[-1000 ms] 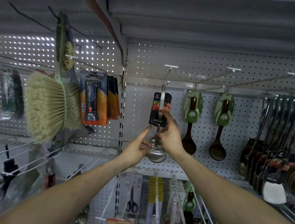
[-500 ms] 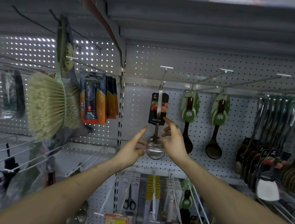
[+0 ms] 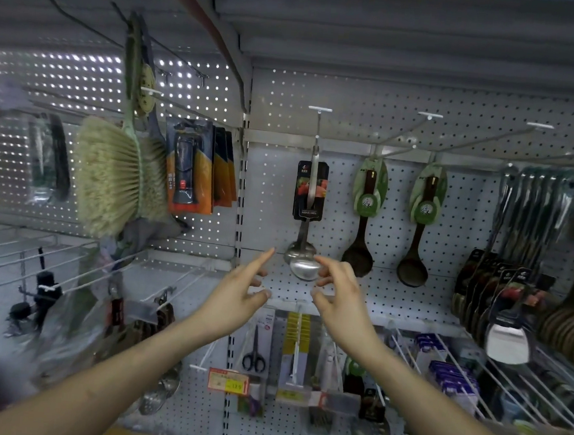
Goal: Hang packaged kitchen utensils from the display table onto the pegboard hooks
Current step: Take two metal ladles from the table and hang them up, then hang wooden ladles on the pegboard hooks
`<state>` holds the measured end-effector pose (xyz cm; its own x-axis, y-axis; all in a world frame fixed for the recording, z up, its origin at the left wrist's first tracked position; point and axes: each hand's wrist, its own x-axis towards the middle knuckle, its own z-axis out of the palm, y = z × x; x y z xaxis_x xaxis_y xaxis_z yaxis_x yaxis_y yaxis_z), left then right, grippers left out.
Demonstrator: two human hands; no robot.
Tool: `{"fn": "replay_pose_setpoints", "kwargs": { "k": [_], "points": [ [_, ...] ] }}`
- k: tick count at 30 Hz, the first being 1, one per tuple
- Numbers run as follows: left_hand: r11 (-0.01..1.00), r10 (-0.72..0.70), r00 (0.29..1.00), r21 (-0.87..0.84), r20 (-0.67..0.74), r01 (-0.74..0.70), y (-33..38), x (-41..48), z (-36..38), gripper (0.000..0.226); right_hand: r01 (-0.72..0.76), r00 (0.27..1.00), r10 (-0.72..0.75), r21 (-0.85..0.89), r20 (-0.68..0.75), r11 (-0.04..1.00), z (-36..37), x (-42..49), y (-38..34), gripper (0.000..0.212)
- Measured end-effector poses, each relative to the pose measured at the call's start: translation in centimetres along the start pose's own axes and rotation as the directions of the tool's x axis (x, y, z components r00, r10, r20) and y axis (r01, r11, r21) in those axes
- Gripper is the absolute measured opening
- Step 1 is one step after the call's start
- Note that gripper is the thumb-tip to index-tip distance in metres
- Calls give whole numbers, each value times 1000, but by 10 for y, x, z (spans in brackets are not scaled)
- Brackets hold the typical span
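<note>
1. I am seeing my left hand [image 3: 235,294] reaching up with its fingers [image 3: 264,257] spread loose, index pointing up, grasping nothing.
2. My right hand [image 3: 336,295] is mirroring it, fingers [image 3: 323,260] curled slightly but released, empty.
3. Both hands are hovering just below and on either side of the steel ladle [image 3: 305,253]; the right fingertips are sitting just beside its bowl, and I cannot tell whether they are touching it.
4. The ladle is hanging upright from a pegboard hook [image 3: 318,123], its dark packaging card [image 3: 310,190] wrapping the handle, with the bowl at the bottom.
5. To its right, two dark spoons with green cards [image 3: 366,220] are hanging side by side on neighbouring hooks of the pegboard [image 3: 459,104].
6. Further right, a row of dark-carded utensils [image 3: 500,278] is crowding together.
7. To the left, orange blister packs [image 3: 193,167] and a pale bristle brush [image 3: 110,176] are hanging on the next panel.
8. Below, scissors [image 3: 253,355] and a price tag [image 3: 228,381] are showing.
</note>
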<state>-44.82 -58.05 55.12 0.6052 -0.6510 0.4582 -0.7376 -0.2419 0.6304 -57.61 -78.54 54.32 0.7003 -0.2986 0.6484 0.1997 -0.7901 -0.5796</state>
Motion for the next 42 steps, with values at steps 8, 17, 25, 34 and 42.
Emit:
{"fn": "replay_pose_setpoints", "kwargs": {
  "k": [8,17,25,34,42],
  "points": [
    [909,44,995,416,-89,-3,15,-74,2,66,98,991,-66,-283,120,954,-5,-66,-22,52],
    [761,42,990,646,-134,55,17,-150,18,64,176,976,-113,-369,186,912,3,-140,-24,53],
    [787,-19,986,605,-165,117,-26,-225,51,59,174,975,-92,-433,203,885,35,-217,-3,49],
    [827,-293,955,513,44,230,-120,-291,100,58,-72,911,243,-451,334,890,103,-299,35,53],
    [872,-448,870,318,206,373,-215,-322,159,48,-309,756,529,-503,385,807,183,-372,88,58]
  ]
}}
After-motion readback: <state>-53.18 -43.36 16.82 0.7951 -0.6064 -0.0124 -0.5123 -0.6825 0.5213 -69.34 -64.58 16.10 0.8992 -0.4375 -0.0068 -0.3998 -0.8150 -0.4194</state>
